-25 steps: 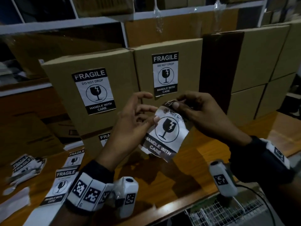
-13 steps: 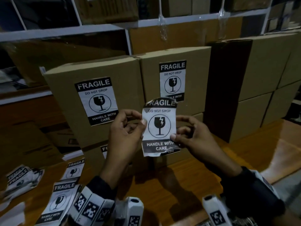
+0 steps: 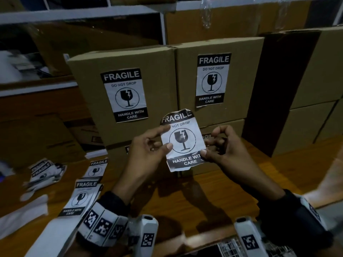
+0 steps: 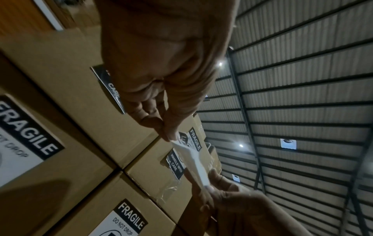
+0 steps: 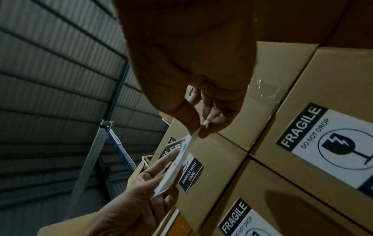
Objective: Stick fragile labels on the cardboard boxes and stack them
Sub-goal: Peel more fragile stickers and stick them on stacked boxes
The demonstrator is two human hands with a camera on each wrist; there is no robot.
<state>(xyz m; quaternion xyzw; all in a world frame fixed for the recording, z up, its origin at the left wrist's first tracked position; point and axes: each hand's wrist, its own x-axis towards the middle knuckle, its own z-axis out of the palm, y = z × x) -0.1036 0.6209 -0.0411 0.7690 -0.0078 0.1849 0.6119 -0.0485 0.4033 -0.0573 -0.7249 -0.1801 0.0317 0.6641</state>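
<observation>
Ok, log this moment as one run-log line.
step: label held, unstuck | left hand: pinches label left edge | right hand: pinches right edge | top boxes: labelled

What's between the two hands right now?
A fragile label, held upright: the left hand pinches its left edge, the right hand its lower right edge. The head view shows it; both wrist views show it edge-on.
</observation>
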